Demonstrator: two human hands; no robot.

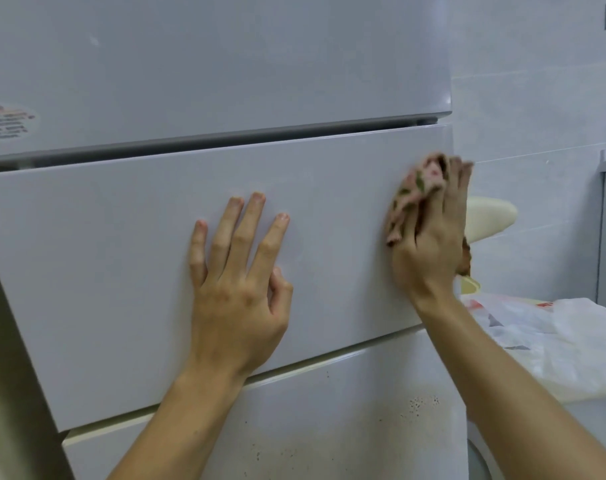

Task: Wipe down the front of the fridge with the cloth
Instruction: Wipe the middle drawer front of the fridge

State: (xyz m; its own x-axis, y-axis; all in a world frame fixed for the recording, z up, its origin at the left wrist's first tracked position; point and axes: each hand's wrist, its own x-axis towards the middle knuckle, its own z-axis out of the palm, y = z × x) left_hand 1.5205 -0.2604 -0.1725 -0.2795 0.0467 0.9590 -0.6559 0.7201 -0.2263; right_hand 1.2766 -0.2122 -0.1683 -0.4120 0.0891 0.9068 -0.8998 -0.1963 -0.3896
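My right hand (429,237) presses the cloth (415,188), fingers seemingly straight though blurred, at the right edge of the fridge (225,64) middle door (87,254). My left hand (239,299) lies spread flat at its centre. Below it, the speckled lower door (329,427) looks not yet wiped.
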